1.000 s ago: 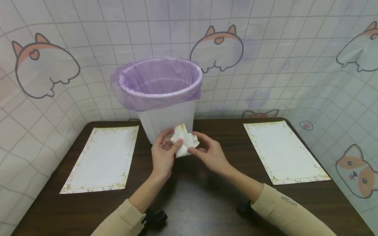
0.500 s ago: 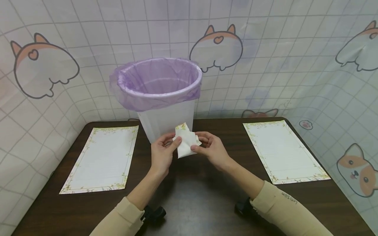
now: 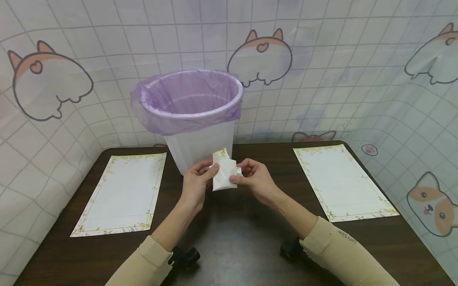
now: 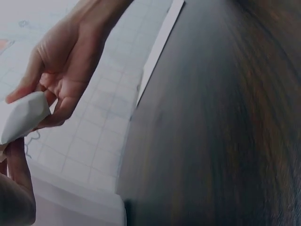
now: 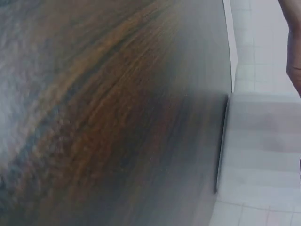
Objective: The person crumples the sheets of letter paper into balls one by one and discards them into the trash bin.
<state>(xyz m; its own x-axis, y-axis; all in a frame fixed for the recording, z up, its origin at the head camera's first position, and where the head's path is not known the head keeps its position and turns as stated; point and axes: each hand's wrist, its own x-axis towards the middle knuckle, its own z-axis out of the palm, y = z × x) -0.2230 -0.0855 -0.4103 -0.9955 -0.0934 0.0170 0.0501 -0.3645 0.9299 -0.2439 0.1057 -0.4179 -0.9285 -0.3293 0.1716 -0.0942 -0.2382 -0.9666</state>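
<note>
In the head view a folded, crumpled piece of white paper [image 3: 224,176] with a yellow-green floral edge is held up in front of the bin. The left hand [image 3: 195,182] grips its left side, thumb on the near face. From the right, the right hand [image 3: 260,182] pinches the lower right part between thumb and fingers. The left wrist view shows the paper [image 4: 26,115] as a thick folded packet between the right hand [image 4: 66,66] above and the left hand [image 4: 16,188] below. Only part of the left hand [image 5: 295,47] enters the right wrist view.
A white bin [image 3: 200,147] with a purple liner [image 3: 186,123] stands at the back of the dark wooden table [image 3: 243,246]. Flat floral-bordered paper sheets lie at left [image 3: 121,194] and right [image 3: 345,182]. A grid-patterned cloth [image 3: 340,59] hangs behind.
The paper has turned slightly more upright, and its lower right portion is folded in closer. The right fingers have shifted a little along its right edge; both hands keep hold.
</note>
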